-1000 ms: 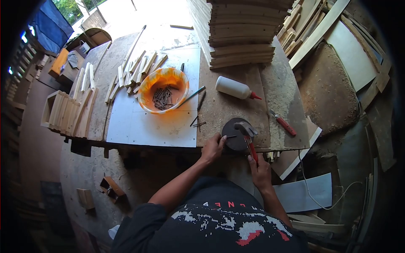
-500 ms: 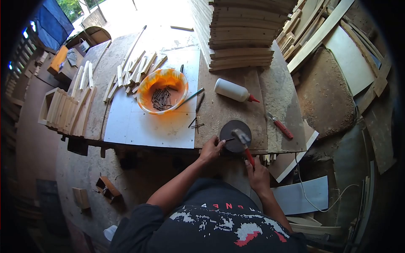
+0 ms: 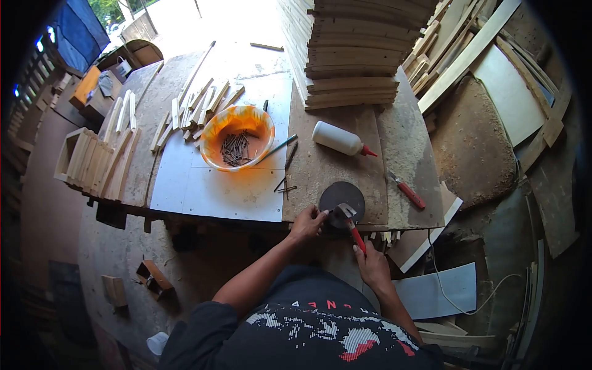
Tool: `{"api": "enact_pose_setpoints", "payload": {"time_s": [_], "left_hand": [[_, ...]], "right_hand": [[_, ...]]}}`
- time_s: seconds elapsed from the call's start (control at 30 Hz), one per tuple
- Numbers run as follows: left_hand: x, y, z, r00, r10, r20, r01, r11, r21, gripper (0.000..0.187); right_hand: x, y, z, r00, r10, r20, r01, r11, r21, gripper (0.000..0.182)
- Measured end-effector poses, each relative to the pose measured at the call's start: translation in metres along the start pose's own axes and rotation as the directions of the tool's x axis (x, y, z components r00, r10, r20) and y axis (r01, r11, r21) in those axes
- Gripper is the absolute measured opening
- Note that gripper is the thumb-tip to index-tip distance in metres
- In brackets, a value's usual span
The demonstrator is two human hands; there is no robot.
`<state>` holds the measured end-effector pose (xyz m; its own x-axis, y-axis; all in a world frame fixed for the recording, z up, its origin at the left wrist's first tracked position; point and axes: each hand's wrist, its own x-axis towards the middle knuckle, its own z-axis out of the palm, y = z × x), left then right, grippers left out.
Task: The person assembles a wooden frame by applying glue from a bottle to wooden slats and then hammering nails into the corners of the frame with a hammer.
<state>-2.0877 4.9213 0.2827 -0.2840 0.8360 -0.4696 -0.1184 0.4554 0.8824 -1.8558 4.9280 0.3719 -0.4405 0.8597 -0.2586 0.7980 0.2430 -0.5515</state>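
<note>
My right hand (image 3: pixel 372 264) is wrapped round the red handle of a claw hammer (image 3: pixel 356 235), just past the table's front edge. The hammer's head is over a dark round disc (image 3: pixel 341 192) lying flat at that edge. To the left of the disc, my left hand (image 3: pixel 307 224) pinches a nail by its fingertips. Most of that nail is hidden by the fingers and the hammer head. Several loose nails (image 3: pixel 285 187) lie left of the disc. Further back, an orange and white bowl (image 3: pixel 267 134) holds many nails.
A white glue bottle (image 3: pixel 336 137) with a red tip lies behind the disc. To the right is a red-handled cutter (image 3: pixel 409 193). A tall stack of wooden pieces (image 3: pixel 357 55) rises at the back. Small wooden strips (image 3: pixel 203 105) lie behind the bowl, and a wooden stack (image 3: pixel 92 160) sits far left.
The hammer head has come down and left, onto or close to the nail by my left fingertips. My right hand has lowered slightly. My left hand keeps its pinch on the nail.
</note>
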Motion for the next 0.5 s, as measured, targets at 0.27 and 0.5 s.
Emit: {"api": "enact_pose_setpoints", "payload": {"time_s": [0.27, 0.5], "left_hand": [[-0.016, 0.014, 0.003, 0.988, 0.093, -0.124, -0.062, 0.970, 0.236, 0.042], [-0.017, 0.007, 0.009, 0.961, 0.209, -0.182, -0.143, 0.937, 0.320, 0.044]], "right_hand": [[-0.007, -0.018, -0.014, 0.996, -0.034, -0.081, 0.045, 0.989, 0.142, 0.035], [-0.004, -0.012, -0.003, 0.969, -0.117, -0.217, 0.154, 0.975, 0.160, 0.033]]}}
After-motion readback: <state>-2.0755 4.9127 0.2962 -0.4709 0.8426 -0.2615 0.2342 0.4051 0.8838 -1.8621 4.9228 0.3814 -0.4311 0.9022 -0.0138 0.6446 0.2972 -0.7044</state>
